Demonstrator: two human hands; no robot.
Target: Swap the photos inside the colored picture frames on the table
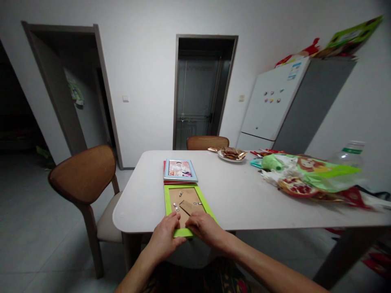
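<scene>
A green picture frame (pixel 167 203) lies back side up at the table's near edge, its brown backing board (pixel 175 194) showing with small metal clips and a stand flap (pixel 188 206). My left hand (pixel 166 234) rests on the frame's lower left corner, fingers bent against it and thumb apart. At the lower right part of the backing is my right hand (pixel 205 227), its fingers curled; what they pinch, if anything, is hidden. Just beyond the green frame, a light blue frame (pixel 180 170) with a photo lies on top of a red one (pixel 165 167).
The white table (pixel 238 203) also bears a plate (pixel 232 158) of wrapped snacks, a cut pomegranate (pixel 297 187), a green plastic bag (pixel 326 175) and a clear bottle (pixel 348 156) on the right. Wooden chairs stand at the left (pixel 84 175) and far side (pixel 207 142).
</scene>
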